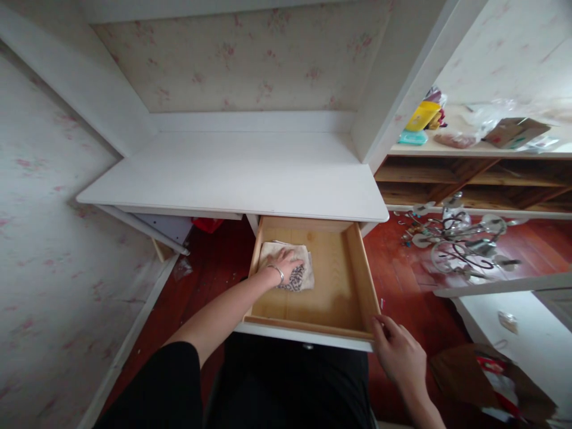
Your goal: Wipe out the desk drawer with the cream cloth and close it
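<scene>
White desk [250, 173], dimly lit, with brightest, washed-out wall [531, 65] to its right, deep shadow beneath, soft shadow inside the drawer [328, 256] below, wide-angle stretching well outward of it.

Pink-flowered wallpaper [286, 65] backs 1 white desk [259, 173] on a red floor [397, 280] near low wooden shelves [420, 174].

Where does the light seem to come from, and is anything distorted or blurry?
In the head view, light seems to come from the upper right, where the wall looks palest; shadow darkens the front right of the drawer; the red floor shows pale sheen near the chandelier; fine detail on the cloth looks soft; picture edges seem lens-stretched.
</scene>
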Demonstrator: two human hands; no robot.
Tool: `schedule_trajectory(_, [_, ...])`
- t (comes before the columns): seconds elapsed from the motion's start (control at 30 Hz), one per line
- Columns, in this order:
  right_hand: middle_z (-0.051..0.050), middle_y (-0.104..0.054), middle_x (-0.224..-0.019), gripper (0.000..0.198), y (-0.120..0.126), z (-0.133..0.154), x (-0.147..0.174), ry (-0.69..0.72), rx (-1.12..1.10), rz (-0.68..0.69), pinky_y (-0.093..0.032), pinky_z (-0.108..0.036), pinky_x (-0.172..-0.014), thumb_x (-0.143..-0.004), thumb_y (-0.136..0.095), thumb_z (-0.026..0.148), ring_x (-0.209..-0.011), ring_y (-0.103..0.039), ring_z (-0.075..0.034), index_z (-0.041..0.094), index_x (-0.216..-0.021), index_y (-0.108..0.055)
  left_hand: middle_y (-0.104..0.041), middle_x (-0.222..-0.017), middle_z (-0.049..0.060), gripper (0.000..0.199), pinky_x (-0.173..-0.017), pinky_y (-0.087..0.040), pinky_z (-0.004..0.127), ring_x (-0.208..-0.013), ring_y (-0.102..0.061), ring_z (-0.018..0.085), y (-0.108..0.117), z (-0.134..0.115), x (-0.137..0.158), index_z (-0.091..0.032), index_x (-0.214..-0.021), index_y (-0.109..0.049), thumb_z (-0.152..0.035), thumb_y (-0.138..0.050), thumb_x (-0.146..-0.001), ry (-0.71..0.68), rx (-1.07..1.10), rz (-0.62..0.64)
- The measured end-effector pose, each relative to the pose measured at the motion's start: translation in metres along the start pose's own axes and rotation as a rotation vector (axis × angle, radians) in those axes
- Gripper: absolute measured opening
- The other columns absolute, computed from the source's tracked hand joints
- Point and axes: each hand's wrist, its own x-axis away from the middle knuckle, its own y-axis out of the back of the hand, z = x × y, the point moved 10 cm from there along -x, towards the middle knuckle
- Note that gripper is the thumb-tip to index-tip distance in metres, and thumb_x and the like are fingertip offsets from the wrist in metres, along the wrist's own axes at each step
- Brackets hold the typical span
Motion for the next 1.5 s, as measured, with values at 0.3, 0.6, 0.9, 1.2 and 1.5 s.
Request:
schedule_trajectory(0.3, [-0.005, -0.065, -0.071, 0.042, -0.004, -0.005, 0.000, -0.019, 0.016, 0.007, -0.041, -0.029, -0.062, -0.087, -0.040, 0.050, -0.071, -0.064, -0.022, 0.022, -0.090, -0.072, -0.008, -0.158, -0.003, 0.080, -0.102, -0.026, 0.069, -0.143, -0.007, 0.037, 0.039, 0.026, -0.041, -0.049, -0.141, -0.027, -0.036, -0.065, -0.071, 0.045, -0.002, -0.110])
schedule_trajectory(0.6, [-0.004, -0.066, -0.074, 0.041, -0.004, -0.003, 0.000, -0.040, 0.016, 0.018, -0.041, -0.028, -0.060, -0.087, -0.041, 0.050, -0.071, -0.064, -0.021, 0.024, -0.091, -0.072, -0.005, -0.159, -0.002, 0.087, -0.097, -0.024, 0.075, -0.141, -0.006, 0.041, 0.035, -0.033, -0.081, -0.052, -0.139, -0.029, -0.039, -0.073, -0.064, -0.046, -0.025, -0.080])
schedule_trajectory(0.9, [-0.003, -0.068, -0.076, 0.037, -0.006, -0.004, -0.002, -0.028, -0.003, 0.045, -0.041, -0.027, -0.059, -0.087, -0.043, 0.048, -0.070, -0.065, -0.019, 0.025, -0.089, -0.073, -0.010, -0.157, 0.000, 0.093, -0.092, -0.022, 0.080, -0.139, -0.006, 0.043, 0.044, -0.104, -0.114, -0.055, -0.138, -0.029, -0.052, -0.076, -0.058, -0.108, -0.060, -0.067])
schedule_trajectory(1.2, [-0.003, -0.068, -0.074, 0.037, -0.003, -0.001, -0.002, -0.020, 0.009, 0.026, -0.042, -0.027, -0.060, -0.087, -0.042, 0.046, -0.071, -0.066, -0.019, 0.026, -0.089, -0.073, -0.027, -0.149, 0.006, 0.084, -0.089, -0.039, 0.070, -0.129, -0.025, 0.047, 0.030, -0.130, -0.078, -0.047, -0.136, -0.042, -0.044, -0.075, -0.059, -0.216, -0.021, 0.015])
schedule_trajectory(1.5, [-0.004, -0.070, -0.076, 0.040, -0.004, 0.001, -0.003, 0.010, 0.008, 0.033, -0.043, -0.027, -0.061, -0.088, -0.041, 0.048, -0.072, -0.066, -0.020, 0.025, -0.088, -0.073, -0.032, -0.143, 0.011, 0.091, -0.078, -0.047, 0.067, -0.127, -0.027, 0.051, -0.020, -0.155, -0.018, -0.047, -0.137, -0.040, -0.050, -0.077, -0.054, -0.318, -0.021, 0.028])
